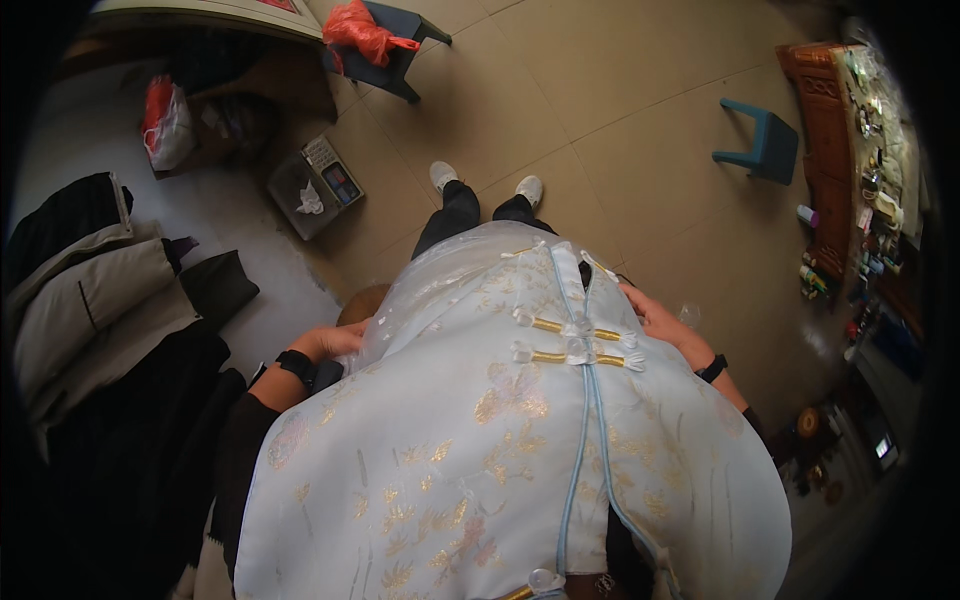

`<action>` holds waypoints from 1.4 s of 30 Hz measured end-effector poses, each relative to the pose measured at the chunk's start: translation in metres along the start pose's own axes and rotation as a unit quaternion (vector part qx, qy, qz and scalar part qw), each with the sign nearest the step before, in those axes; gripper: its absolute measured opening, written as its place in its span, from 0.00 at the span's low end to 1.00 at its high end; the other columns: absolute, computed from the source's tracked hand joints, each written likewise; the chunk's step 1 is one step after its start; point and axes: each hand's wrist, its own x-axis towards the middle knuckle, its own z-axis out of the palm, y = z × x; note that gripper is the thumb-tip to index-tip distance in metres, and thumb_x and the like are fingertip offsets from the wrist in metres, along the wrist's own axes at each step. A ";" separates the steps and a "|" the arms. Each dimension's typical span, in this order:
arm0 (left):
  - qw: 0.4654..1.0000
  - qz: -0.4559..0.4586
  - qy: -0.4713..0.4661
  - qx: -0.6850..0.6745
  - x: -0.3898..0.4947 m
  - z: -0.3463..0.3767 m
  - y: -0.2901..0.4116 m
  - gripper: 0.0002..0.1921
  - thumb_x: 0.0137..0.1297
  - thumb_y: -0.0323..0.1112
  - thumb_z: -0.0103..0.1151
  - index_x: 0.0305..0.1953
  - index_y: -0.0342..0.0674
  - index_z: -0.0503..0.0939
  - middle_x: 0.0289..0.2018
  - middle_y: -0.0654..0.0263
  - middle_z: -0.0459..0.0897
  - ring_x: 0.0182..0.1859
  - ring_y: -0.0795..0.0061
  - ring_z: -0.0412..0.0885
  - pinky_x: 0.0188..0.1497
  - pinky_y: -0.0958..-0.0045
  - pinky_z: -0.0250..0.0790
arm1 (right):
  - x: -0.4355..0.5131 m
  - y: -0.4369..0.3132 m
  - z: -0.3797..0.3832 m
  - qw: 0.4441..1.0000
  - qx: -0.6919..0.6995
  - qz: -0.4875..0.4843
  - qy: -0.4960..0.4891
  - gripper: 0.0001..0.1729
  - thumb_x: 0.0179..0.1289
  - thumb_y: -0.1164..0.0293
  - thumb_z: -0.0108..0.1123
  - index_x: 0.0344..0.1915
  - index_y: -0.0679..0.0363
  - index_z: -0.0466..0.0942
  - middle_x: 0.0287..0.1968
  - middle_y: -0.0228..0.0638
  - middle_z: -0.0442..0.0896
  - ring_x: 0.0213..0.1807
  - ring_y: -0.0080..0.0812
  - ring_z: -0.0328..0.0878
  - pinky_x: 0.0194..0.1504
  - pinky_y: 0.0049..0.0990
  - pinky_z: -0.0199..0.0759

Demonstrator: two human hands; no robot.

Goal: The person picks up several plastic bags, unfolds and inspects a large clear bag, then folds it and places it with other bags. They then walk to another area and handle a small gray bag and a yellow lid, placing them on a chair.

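Note:
A pale blue brocade garment (450, 450) with gold floral patterns, blue piping and gold knot fastenings covers the front of the person's body. Clear plastic (435, 277) lies over its far part, towards the feet. My left hand (349, 339), on the left side of the view, meets the plastic and the garment's edge; its fingertips are partly hidden. On the right side, my right hand (652, 311) rests against the garment's other edge, with its fingers partly behind the cloth. Both wrists wear black bands.
Dark and beige clothes (112, 300) lie at left beside a scale with a keypad (319, 187). A dark stool (382, 45) bears a red plastic bag (364, 34). Farther right stand a blue-green stool (765, 146) and a carved wooden cabinet (825, 150) with many small items.

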 end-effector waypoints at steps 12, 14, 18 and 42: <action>0.966 0.079 0.187 0.161 -0.035 -0.011 0.033 0.17 0.53 0.36 0.62 0.43 0.36 0.75 0.37 0.70 0.78 0.38 0.82 0.75 0.45 0.77 0.67 | 0.064 -0.012 -0.052 0.898 -0.405 -0.017 0.171 0.17 0.47 0.76 0.47 0.39 0.55 0.76 0.37 0.46 0.77 0.40 0.49 0.73 0.41 0.39 0.68; 0.944 0.158 0.245 0.158 -0.048 -0.030 0.085 0.16 0.52 0.35 0.63 0.41 0.34 0.75 0.35 0.68 0.79 0.37 0.81 0.76 0.44 0.77 0.68 | 0.103 -0.037 -0.083 0.857 -0.454 -0.056 0.237 0.18 0.48 0.77 0.47 0.41 0.57 0.75 0.40 0.46 0.77 0.43 0.48 0.72 0.44 0.39 0.67; 0.887 0.371 0.216 0.172 -0.047 -0.009 0.189 0.20 0.54 0.33 0.61 0.46 0.30 0.71 0.35 0.65 0.78 0.35 0.79 0.77 0.40 0.78 0.70 | 0.155 -0.121 -0.102 0.748 -0.543 -0.166 0.345 0.37 0.47 0.74 0.54 0.60 0.52 0.57 0.58 0.46 0.63 0.58 0.47 0.60 0.57 0.42 0.55; 0.826 0.466 -0.016 0.316 0.071 0.097 0.264 0.35 0.64 0.62 0.29 0.62 0.41 0.57 0.60 0.66 0.62 0.61 0.70 0.59 0.62 0.70 0.48 | 0.002 -0.306 -0.042 0.945 -0.018 -0.326 0.024 0.20 0.55 0.72 0.57 0.49 0.63 0.69 0.46 0.37 0.77 0.46 0.32 0.75 0.47 0.28 0.69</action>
